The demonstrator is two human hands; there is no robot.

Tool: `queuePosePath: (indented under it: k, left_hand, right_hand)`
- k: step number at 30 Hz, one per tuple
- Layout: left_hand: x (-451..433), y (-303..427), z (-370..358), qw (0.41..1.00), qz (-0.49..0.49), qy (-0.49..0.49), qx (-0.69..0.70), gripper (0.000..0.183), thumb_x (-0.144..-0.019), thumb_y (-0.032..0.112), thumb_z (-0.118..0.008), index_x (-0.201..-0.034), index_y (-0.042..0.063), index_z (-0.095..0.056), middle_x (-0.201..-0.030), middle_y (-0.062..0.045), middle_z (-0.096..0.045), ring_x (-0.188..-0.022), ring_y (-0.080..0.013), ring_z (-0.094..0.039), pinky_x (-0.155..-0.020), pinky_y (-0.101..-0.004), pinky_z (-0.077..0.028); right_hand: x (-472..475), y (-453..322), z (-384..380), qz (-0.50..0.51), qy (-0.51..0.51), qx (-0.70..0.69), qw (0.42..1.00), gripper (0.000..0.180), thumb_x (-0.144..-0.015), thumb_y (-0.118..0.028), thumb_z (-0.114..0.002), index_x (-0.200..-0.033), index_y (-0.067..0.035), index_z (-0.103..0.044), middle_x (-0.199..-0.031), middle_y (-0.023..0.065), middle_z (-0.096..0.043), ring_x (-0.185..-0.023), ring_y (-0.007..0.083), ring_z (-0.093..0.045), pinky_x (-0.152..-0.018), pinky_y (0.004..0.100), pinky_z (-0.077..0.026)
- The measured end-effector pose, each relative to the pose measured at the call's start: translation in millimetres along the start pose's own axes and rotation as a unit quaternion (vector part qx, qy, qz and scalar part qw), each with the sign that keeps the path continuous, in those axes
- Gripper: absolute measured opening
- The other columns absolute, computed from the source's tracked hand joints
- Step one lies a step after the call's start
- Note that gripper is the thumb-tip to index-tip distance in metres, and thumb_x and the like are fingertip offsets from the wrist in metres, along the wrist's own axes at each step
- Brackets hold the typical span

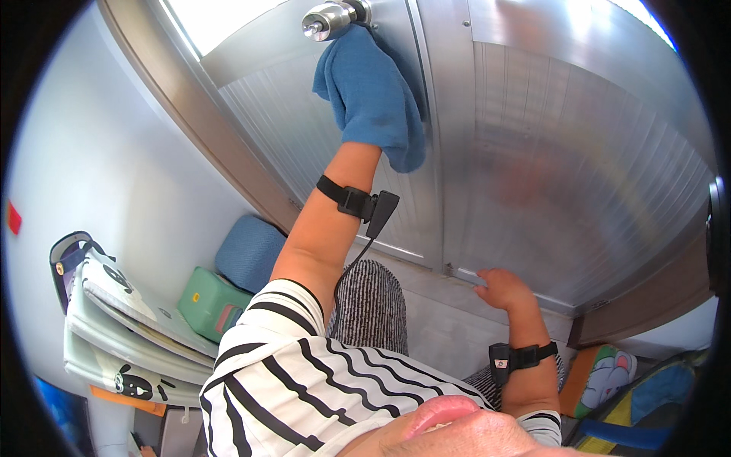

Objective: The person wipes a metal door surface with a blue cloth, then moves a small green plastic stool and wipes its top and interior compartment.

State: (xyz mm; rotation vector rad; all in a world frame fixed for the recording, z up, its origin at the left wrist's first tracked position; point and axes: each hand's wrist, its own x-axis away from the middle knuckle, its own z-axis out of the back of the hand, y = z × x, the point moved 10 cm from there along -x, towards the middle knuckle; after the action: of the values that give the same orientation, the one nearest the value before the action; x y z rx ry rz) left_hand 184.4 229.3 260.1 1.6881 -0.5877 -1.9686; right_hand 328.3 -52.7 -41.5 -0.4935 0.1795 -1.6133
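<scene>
A blue cloth (pixel 371 97) covers my left hand (pixel 361 149), with only the wrist end plainly showing. The cloth's upper end touches the base of a metal door knob (pixel 328 21). Whether the fingers under it are closed cannot be seen. My right hand (pixel 507 290) is lower down, in front of the right panel of the metal door (pixel 531 171); its fingers are apart and it holds nothing. Black straps with small devices go round both forearms, and a cable runs from the left one.
Folded padded mats (pixel 143 337) with animal pictures stand at the left wall. Beside them are a green plastic stool (pixel 211 303) and a blue textured object (pixel 250 254). At lower right lie a cushion-like item with a cartoon animal (pixel 608 374) and a blue and yellow item (pixel 657 394).
</scene>
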Motion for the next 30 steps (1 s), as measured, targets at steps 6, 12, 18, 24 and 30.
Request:
queuePosePath:
  k: [6,12,18,24,30]
  left_hand:
    - [31,15,-14,0.863,0.156,-0.058,0.477,0.041,-0.099,0.032,-0.048,-0.132,0.01,-0.041,-0.121,-0.005,-0.05,-0.111,-0.0182,-0.048,-0.1,-0.0299,-0.041]
    - [49,-11,-13,0.801,0.186,-0.084,0.563,0.039,-0.098,0.031,-0.048,-0.131,0.01,-0.042,-0.118,-0.005,-0.051,-0.109,-0.0171,-0.049,-0.099,-0.0291,-0.042]
    - [36,-4,25,0.917,0.13,-0.063,0.373,0.04,-0.098,0.03,-0.049,-0.132,0.01,-0.041,-0.12,-0.005,-0.05,-0.11,-0.0168,-0.049,-0.099,-0.0288,-0.042]
    - [7,41,53,0.998,-0.028,0.009,0.064,0.041,-0.098,0.028,-0.049,-0.133,0.01,-0.04,-0.121,-0.005,-0.05,-0.112,-0.0166,-0.049,-0.1,-0.0286,-0.041]
    - [3,38,59,0.998,-0.042,0.022,0.028,0.042,-0.097,0.027,-0.05,-0.134,0.01,-0.038,-0.123,-0.005,-0.049,-0.113,-0.0164,-0.049,-0.1,-0.0283,-0.041]
  right_hand:
    - [0,-5,1,0.0,-0.013,0.015,1.0,0.039,-0.084,-0.03,-0.061,-0.113,-0.004,-0.061,-0.109,0.0191,-0.063,-0.104,0.0362,-0.058,-0.09,0.0449,-0.047]
    - [-2,3,1,-0.004,0.004,0.012,1.0,0.039,-0.084,-0.031,-0.061,-0.112,-0.004,-0.061,-0.109,0.0188,-0.063,-0.103,0.0363,-0.058,-0.09,0.0446,-0.047]
    - [-2,2,-3,-0.027,-0.023,0.015,0.999,0.039,-0.083,-0.031,-0.061,-0.113,-0.005,-0.062,-0.108,0.0191,-0.064,-0.103,0.0368,-0.058,-0.089,0.0446,-0.047]
    - [-3,4,-4,-0.014,-0.015,0.011,1.0,0.037,-0.083,-0.031,-0.061,-0.11,-0.005,-0.062,-0.109,0.018,-0.063,-0.104,0.0361,-0.058,-0.089,0.0456,-0.047]
    - [-2,5,-5,0.0,-0.005,0.01,1.0,0.039,-0.083,-0.031,-0.062,-0.113,-0.005,-0.062,-0.109,0.0181,-0.063,-0.104,0.036,-0.058,-0.089,0.0451,-0.047]
